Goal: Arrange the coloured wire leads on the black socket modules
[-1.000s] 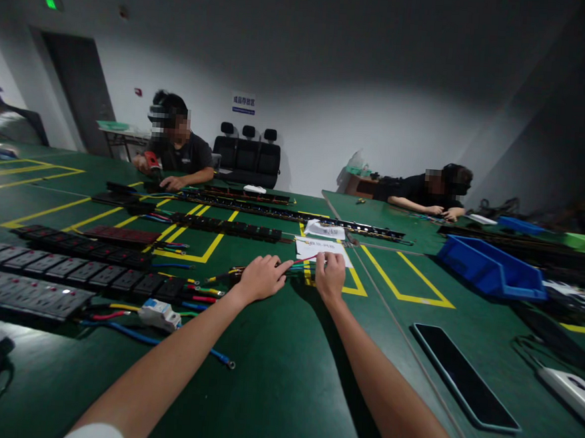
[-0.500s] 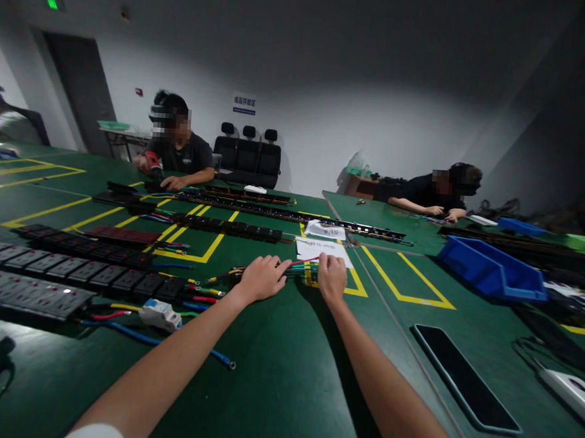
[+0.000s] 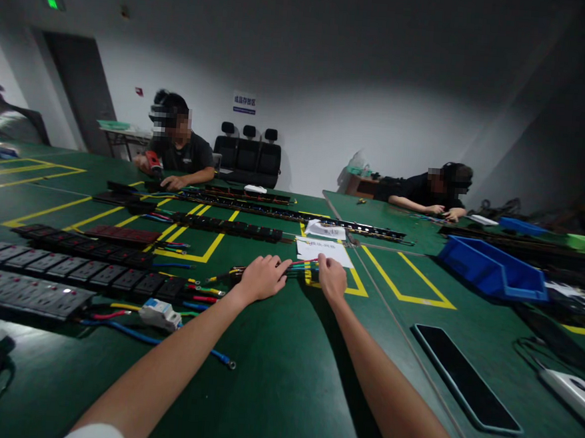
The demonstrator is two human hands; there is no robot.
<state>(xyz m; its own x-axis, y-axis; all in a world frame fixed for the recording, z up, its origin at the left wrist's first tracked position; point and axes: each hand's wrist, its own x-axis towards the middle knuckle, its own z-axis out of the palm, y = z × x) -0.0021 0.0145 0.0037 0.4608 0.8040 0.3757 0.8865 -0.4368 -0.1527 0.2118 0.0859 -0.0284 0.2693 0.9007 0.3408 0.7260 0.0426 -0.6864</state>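
Both my arms reach forward over the green table (image 3: 271, 378). My left hand (image 3: 262, 277) lies knuckles up with its fingers curled over a bundle of coloured wires (image 3: 296, 265). My right hand (image 3: 332, 277) is just to the right of it, fingers bent down onto the same red, green and yellow wires near a white paper sheet (image 3: 323, 250). Both hands press or grip the bundle; the fingertips are partly hidden.
Rows of black power strips (image 3: 59, 266) lie at the left, with a small white breaker (image 3: 160, 314) and loose blue cables. A blue bin (image 3: 492, 268) and a dark tablet (image 3: 464, 378) are at the right. Two co-workers sit at the far side.
My right hand has drawn back slightly toward me along the wires. My left hand has barely moved.
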